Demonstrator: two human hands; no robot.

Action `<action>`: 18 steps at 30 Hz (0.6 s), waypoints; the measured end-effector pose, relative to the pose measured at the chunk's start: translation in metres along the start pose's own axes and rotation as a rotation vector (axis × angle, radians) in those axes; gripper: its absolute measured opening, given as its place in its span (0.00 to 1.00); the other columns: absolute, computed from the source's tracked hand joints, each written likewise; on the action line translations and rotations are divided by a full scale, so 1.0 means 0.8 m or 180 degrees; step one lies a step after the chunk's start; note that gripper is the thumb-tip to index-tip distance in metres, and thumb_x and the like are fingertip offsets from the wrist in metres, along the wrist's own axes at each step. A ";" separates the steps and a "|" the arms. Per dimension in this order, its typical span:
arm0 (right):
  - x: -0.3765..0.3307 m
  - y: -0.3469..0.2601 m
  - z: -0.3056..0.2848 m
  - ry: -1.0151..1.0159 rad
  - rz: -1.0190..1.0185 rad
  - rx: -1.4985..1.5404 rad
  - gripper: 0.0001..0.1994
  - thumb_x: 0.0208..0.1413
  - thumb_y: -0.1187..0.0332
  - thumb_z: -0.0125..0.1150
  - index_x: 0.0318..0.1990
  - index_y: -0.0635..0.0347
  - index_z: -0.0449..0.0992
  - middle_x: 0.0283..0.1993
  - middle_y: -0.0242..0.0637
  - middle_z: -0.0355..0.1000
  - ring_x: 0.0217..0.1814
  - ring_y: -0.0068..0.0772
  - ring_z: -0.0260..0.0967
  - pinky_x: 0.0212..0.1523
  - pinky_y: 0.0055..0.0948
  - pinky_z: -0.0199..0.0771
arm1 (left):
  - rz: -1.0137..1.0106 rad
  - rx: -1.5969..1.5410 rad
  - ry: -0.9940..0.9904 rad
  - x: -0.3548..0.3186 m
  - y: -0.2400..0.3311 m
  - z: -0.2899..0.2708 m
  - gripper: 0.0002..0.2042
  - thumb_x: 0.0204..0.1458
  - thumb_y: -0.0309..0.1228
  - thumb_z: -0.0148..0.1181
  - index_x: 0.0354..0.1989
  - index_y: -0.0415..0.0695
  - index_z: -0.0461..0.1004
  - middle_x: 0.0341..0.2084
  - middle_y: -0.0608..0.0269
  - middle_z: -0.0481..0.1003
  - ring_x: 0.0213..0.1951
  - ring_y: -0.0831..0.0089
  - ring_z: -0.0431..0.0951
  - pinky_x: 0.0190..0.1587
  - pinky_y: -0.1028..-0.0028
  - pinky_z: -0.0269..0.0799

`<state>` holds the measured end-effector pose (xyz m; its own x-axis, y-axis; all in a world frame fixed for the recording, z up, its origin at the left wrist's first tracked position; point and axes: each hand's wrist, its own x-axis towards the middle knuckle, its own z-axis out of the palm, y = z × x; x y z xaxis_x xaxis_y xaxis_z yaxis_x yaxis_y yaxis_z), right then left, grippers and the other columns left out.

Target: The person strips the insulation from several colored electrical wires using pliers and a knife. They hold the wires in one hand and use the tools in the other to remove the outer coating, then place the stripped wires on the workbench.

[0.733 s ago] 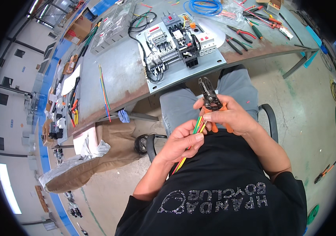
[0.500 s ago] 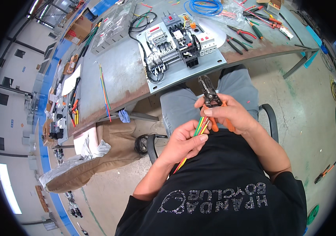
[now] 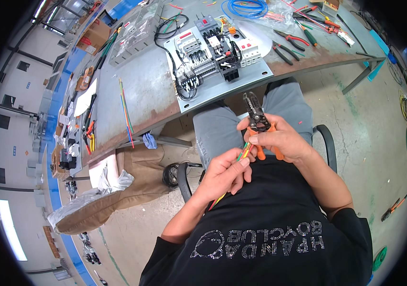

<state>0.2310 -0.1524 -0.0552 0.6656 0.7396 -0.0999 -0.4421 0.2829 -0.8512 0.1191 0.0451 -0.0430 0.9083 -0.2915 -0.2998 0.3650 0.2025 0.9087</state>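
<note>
Right hand (image 3: 279, 140) closed around the orange handles of a wire stripper (image 3: 257, 119), dark jaws pointing away toward the bench; thumb pressed near the top of a small bundle of coloured wires (image 3: 242, 153). Left hand (image 3: 225, 174) pinches the same bundle lower down, fingers curled tight; red, yellow and green strands run between the two hands and trail out below the left palm. Both hands sit over the lap, near the person's black shirt, just this side of the bench edge.

Farther out, on the grey workbench (image 3: 151, 95), a metal mounting plate (image 3: 256, 76) carries breakers and black wiring. Left of it, a loose set of long coloured wires (image 3: 126, 112). Far right: pliers (image 3: 284, 45) and a blue cable coil (image 3: 245, 8). Left, under the bench, a brown covered bundle (image 3: 117, 190).
</note>
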 end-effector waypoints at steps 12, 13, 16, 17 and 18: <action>-0.022 0.011 -0.001 0.0194 -0.0508 -0.1124 0.20 0.60 0.74 0.66 0.59 0.67 0.76 0.42 0.34 0.77 0.42 0.25 0.76 0.42 0.25 0.74 | -0.0046 -0.0769 -0.0197 0.004 -0.008 -0.027 0.09 0.73 0.33 0.52 0.55 0.43 0.72 0.22 0.62 0.73 0.12 0.86 0.57 0.15 0.83 0.49; -0.029 0.014 -0.001 0.0278 -0.0625 -0.1482 0.19 0.60 0.74 0.67 0.59 0.68 0.77 0.41 0.34 0.77 0.42 0.25 0.75 0.42 0.25 0.73 | -0.0015 -0.0895 -0.0229 0.004 -0.007 -0.029 0.09 0.73 0.33 0.52 0.55 0.44 0.72 0.21 0.63 0.72 0.12 0.86 0.55 0.15 0.83 0.48; -0.035 0.018 0.009 0.0522 -0.1224 -0.2649 0.21 0.55 0.76 0.68 0.58 0.64 0.78 0.43 0.40 0.77 0.42 0.34 0.77 0.45 0.30 0.75 | -0.0044 -0.1111 -0.0330 0.004 -0.007 -0.034 0.09 0.73 0.32 0.52 0.55 0.43 0.71 0.20 0.65 0.70 0.12 0.87 0.55 0.15 0.83 0.47; -0.036 0.018 0.013 0.0544 -0.1336 -0.2803 0.22 0.54 0.77 0.68 0.58 0.63 0.79 0.43 0.40 0.77 0.43 0.37 0.77 0.45 0.32 0.76 | -0.0031 -0.1186 -0.0375 0.004 -0.006 -0.033 0.09 0.73 0.32 0.52 0.56 0.43 0.71 0.20 0.66 0.69 0.12 0.87 0.54 0.14 0.83 0.47; -0.037 0.019 0.015 0.0566 -0.1448 -0.2957 0.22 0.54 0.77 0.68 0.58 0.62 0.79 0.43 0.41 0.77 0.44 0.39 0.77 0.46 0.33 0.76 | -0.0018 -0.1261 -0.0420 0.003 -0.003 -0.032 0.10 0.73 0.32 0.52 0.56 0.43 0.71 0.20 0.66 0.69 0.11 0.87 0.54 0.14 0.83 0.47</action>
<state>0.1976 -0.1627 -0.0588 0.7652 0.5595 0.3185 0.4571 -0.1238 -0.8807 0.1259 0.0679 -0.0537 0.8815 -0.4058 -0.2413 0.4436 0.5371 0.7175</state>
